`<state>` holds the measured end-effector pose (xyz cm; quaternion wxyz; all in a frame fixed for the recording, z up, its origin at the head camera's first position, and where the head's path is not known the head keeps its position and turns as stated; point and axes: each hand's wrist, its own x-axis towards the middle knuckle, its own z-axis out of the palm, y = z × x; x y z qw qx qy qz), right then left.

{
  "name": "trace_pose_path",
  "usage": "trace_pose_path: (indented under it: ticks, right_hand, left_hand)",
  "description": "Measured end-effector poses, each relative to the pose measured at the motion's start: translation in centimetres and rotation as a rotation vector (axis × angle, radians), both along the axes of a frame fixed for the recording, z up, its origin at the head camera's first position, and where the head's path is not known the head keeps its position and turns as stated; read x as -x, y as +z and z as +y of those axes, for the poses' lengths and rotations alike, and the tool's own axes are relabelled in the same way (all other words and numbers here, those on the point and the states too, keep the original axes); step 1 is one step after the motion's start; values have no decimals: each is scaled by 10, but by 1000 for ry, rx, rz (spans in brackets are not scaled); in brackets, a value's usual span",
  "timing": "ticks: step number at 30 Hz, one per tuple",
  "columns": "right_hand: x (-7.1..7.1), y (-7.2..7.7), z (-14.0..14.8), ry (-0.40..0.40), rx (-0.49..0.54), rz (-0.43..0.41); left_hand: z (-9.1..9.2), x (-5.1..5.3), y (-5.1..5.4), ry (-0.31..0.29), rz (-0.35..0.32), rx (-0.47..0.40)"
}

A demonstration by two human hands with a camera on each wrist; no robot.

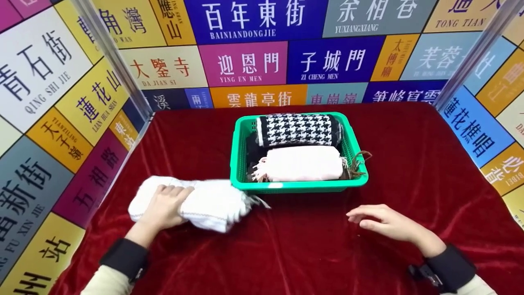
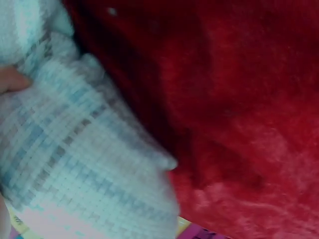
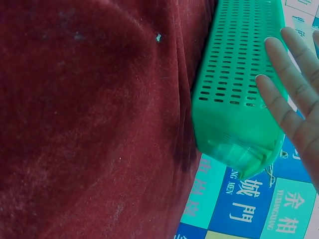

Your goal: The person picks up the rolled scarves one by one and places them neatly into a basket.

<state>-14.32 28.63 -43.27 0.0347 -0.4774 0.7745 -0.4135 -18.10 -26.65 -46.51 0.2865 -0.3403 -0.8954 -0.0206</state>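
Note:
In the head view, my left hand (image 1: 166, 205) grips a folded white scarf (image 1: 215, 205) with fringe at its right end, left of and in front of a green basket (image 1: 305, 187). The scarf's right end comes close to the basket's front left corner. The left wrist view shows its woven surface with pale blue and grey stripes, and only a bit of a finger (image 2: 12, 79). To the right, my right hand (image 1: 387, 225) holds nothing, its fingers relaxed and apart from the basket. The right wrist view shows those fingers (image 3: 289, 69) spread.
Inside the basket lie a rolled black-and-white houndstooth scarf (image 1: 301, 130) and a pale pink fringed one (image 1: 305, 164). Brown strands (image 1: 360, 162) hang over its right rim. Dark red velvet (image 1: 286, 250) covers the table. Panels with street names (image 1: 249, 63) stand behind and at both sides.

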Motion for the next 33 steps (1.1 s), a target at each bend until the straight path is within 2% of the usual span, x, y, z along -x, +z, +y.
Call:
trace_pose_path:
  ticks: [3,7,11,14,16,19,22,24,26,28,30,33]
  right_hand:
    - [0,0,-1,1,1,-2]
    - [-1,-1,-1,-2,2,-11]
    - [-2,-2,0,-6,2,-6]
    - [-2,-3,0,-24,5,9]
    - [0,-10,4,-57,3,31]
    - [0,-8,3,-135,-7,59]
    - [3,-10,1,-231,5,116]
    - [4,-11,0,-311,29,166]
    - [8,-17,-1,-387,57,228]
    - [10,-16,-6,-445,69,279]
    - [9,-13,-14,-456,71,337]
    - [9,-11,-27,-422,18,447]
  left_hand:
    - [15,-7,4,-92,27,9]
    - [44,-16,8,-195,39,5]
    - [79,-25,13,-233,19,8]
    - [108,-32,20,-204,-40,47]
    - [130,-35,27,-162,-116,80]
    - [165,-40,38,-78,-236,126]
    - [199,-44,46,-8,-276,145]
    - [220,-46,48,17,-272,145]
    - [238,-47,48,24,-245,137]
    - [256,-48,45,35,-207,143]
    - [270,-48,41,42,-127,151]
    - [284,-46,30,83,11,178]
